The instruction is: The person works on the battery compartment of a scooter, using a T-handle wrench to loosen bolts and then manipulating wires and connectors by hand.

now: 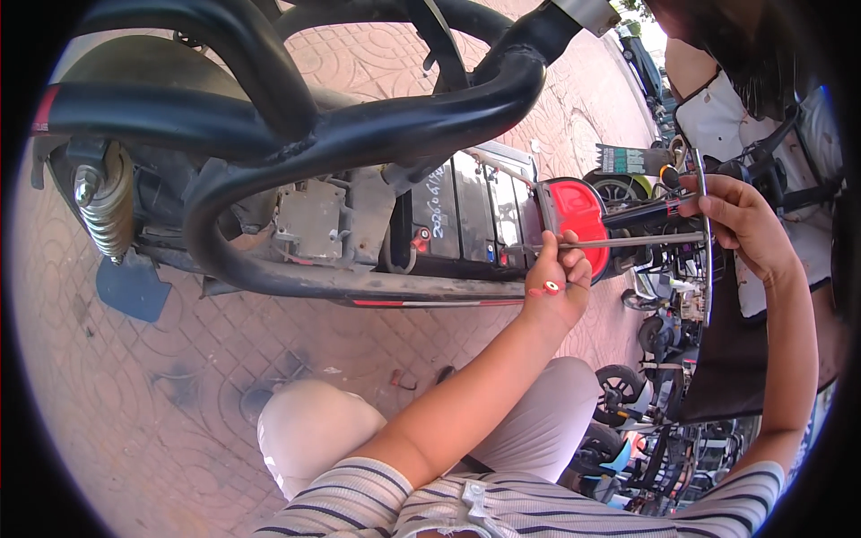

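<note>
My left hand (558, 273), with a red bead bracelet at the wrist, has its fingers closed around the shaft of a metal T-handle wrench (646, 239). The shaft's far end reaches the black batteries (457, 206) in the scooter's open footboard compartment, though the exact contact is hard to make out. My right hand (735, 215) grips the long upright crossbar of the wrench at the right. Just beside the batteries is a red plastic part (574, 206). Black tubular frame (377, 125) arches over the compartment, with a coil spring shock (108, 215) at the far left.
Paved ground (179, 386) lies around the scooter. Several parked scooters (619, 394) line the right side. A white-lined seat or cover (717, 125) and dark panels are at the upper right. My knees (318, 421) are below the scooter.
</note>
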The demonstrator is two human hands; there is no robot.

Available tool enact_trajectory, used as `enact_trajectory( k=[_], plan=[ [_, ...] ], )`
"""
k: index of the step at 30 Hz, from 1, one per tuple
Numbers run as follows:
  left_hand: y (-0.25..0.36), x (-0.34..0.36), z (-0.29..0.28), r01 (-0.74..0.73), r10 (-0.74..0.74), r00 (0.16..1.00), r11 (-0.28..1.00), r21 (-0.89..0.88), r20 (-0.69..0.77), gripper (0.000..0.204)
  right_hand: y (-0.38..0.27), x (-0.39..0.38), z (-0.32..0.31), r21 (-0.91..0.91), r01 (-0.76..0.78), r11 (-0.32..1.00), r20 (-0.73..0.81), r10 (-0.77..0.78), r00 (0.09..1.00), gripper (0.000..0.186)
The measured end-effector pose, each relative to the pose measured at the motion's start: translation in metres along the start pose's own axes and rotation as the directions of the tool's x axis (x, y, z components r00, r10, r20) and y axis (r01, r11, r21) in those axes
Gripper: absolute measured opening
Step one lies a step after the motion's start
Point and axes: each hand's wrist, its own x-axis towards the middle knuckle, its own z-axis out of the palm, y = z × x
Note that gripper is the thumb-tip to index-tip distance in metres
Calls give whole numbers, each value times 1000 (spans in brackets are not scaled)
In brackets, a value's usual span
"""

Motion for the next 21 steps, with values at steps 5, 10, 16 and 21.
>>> enact_trajectory(
  k=[5, 10, 16, 21],
  plan=[
    [-9, -7, 19, 81, -81, 997, 996, -36, -7, 27, -19, -43, 15, -521, 519, 678, 286, -434, 854, 42],
    [-1, -4, 18, 64, -63, 993, 998, -7, 100, 27, 3, -58, 3, -520, 471, 713, 448, -242, 861, 51],
    [-17, -7, 13, 104, -105, 993, 994, 14, 56, 27, 1, -26, -9, -320, 144, 936, -4, -153, 988, 55],
    [-15, -7, 8, 79, -77, 997, 993, 83, -26, 27, -33, -56, 22, -200, 380, 903, 184, -347, 920, 55]
  ],
)
